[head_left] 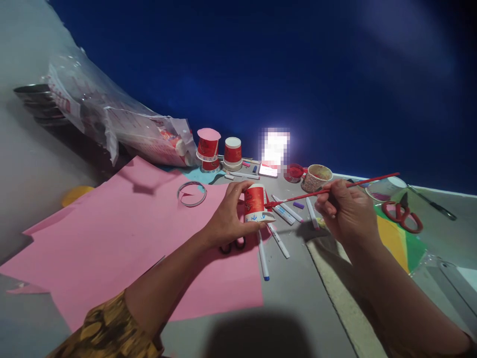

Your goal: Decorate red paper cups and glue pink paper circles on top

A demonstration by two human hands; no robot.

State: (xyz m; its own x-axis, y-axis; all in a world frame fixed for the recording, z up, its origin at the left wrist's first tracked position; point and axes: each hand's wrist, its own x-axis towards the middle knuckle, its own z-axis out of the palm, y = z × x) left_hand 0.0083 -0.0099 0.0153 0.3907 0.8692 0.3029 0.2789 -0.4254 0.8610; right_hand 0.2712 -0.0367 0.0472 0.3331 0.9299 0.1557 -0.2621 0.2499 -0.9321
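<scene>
A red and white paper cup [254, 200] is gripped at its top and bottom by my left hand [227, 214], above the edge of the pink paper. Blue marks show on the cup's white band. My right hand [348, 211] pinches a long red paintbrush [305, 195], its red-coated tip touching the cup's right side. Just beyond the brush lie a small tub of red paint [294, 172] and a paint-stained paper cup [316, 178]. Dark scissor handles [233, 244] peek out below my left hand.
Large pink paper [141, 233] covers the left side. Several white markers [263, 258] lie around the middle. More cups [233, 151], a roll of tape [192, 194] and a bright phone [268, 170] stand or lie behind. Red-handled scissors [402, 216] and a cloth [335, 283] are at right.
</scene>
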